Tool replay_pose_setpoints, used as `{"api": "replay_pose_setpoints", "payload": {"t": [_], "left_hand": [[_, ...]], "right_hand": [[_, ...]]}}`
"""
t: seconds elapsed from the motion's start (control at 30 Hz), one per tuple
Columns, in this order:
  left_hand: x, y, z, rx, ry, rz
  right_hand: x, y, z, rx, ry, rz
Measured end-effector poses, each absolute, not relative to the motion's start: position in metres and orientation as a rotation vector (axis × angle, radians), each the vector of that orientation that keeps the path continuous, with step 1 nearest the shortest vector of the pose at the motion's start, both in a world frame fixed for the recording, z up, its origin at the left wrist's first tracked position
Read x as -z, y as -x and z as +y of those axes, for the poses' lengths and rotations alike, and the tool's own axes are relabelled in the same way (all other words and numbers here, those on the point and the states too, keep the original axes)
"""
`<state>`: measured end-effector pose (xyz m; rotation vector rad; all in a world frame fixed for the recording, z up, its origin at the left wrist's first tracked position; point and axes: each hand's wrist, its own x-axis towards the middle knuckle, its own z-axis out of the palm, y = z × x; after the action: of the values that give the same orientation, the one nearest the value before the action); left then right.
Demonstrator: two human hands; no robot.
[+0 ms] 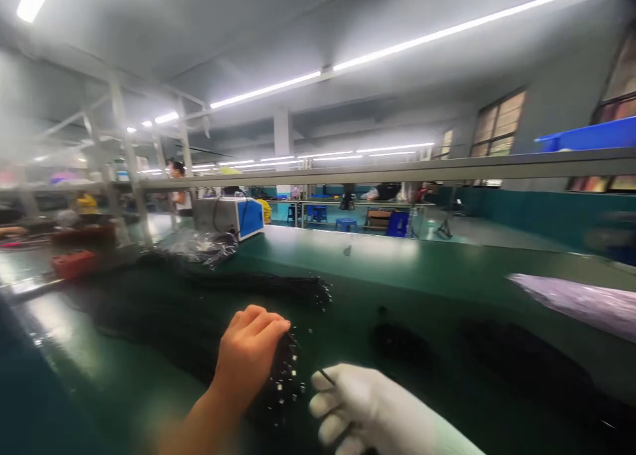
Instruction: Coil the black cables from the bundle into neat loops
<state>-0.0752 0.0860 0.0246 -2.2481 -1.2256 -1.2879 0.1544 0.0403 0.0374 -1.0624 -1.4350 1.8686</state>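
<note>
My bare left hand (251, 352) is curled over the end of a bundle of thin black cables (281, 382), whose small pale tips stick out past my fingers. A white glove covers my right hand (352, 405), close to those tips. Its thumb and forefinger are pinched on a thin black cable (326, 376), of which only a short dark piece shows. Beyond my left hand lies another bundle of black cables (268, 284) with shiny ends. Dark coils (402, 342) rest to the right, their detail lost in shadow.
The green tabletop (342, 259) runs beneath a long shelf edge (377, 171). At the back left stand a blue-and-white machine (233, 216), clear plastic bags (203, 246) and a red box (73, 264). A pale plastic bag (581, 299) lies right. A person (181, 190) is farther off.
</note>
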Motion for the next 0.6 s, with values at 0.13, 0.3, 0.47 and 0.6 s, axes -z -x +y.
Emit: {"api": "replay_pose_setpoints", "payload": {"t": [0.13,0.3,0.47,0.6], "left_hand": [[-0.041,0.038,0.061,1.175,2.697,-1.292],[-0.052,0.008,0.041,0.721,3.380,-1.576],[-0.052,-0.003,0.038,0.874,3.475,-1.277],[-0.053,-0.013,0.037,0.977,3.479,-1.094]], "right_hand": [[-0.008,-0.152,0.032,-2.156,0.844,-1.330],[0.027,-0.168,0.017,-2.265,0.515,-1.081],[0.020,-0.172,0.009,-2.206,0.554,-1.166],[0.015,-0.177,0.009,-2.048,0.639,-1.277]]}}
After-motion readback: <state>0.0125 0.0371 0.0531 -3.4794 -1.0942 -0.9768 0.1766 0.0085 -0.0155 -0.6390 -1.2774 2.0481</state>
